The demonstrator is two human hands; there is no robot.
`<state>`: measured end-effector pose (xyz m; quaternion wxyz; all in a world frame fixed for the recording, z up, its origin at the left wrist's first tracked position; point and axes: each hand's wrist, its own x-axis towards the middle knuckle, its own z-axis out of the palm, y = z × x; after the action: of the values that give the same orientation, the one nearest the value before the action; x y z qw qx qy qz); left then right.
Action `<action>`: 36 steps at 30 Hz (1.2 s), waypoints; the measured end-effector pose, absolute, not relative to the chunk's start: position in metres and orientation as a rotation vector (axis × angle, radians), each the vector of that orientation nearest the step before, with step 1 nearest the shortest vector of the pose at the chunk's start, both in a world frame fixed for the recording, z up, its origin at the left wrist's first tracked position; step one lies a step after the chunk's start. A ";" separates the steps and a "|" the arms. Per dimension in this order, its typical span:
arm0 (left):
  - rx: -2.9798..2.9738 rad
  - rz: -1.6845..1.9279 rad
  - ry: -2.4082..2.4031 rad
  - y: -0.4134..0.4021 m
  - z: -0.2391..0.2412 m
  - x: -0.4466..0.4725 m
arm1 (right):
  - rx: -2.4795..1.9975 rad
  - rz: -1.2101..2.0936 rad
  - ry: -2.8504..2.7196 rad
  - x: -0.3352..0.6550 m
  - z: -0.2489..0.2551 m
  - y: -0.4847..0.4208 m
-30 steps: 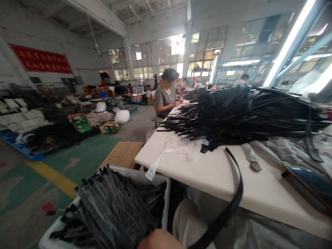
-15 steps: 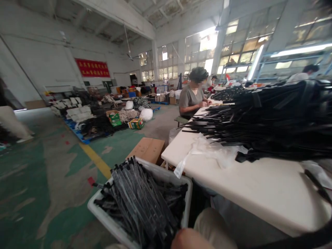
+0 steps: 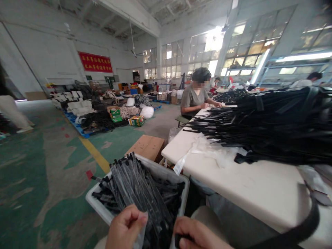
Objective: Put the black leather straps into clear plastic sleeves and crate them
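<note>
Both hands sit at six o'clock, low in the view, over a white plastic bin [image 3: 178, 180] heaped with bagged black straps [image 3: 140, 193]. The left hand [image 3: 126, 226] pinches the clear wrap of one strap bundle, thumb pressed to fingers. The right hand [image 3: 197, 235] is curled shut around a black strap [image 3: 298, 231] (it trails off towards four o'clock). At two o'clock a large pile of black straps [image 3: 272, 121] covers the white table [image 3: 246, 186], where a co-worker [image 3: 193, 97] sits at twelve o'clock.
</note>
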<state>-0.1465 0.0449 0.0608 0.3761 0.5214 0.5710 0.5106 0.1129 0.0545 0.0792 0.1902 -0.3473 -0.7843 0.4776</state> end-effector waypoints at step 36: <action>2.375 0.550 1.264 0.025 0.009 -0.104 | -1.199 0.529 -3.112 0.103 0.137 0.054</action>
<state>-0.1039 0.0253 0.0091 0.1967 0.8480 0.4513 0.1964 0.1030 0.0539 0.1367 -0.1172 -0.3528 -0.9152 0.1556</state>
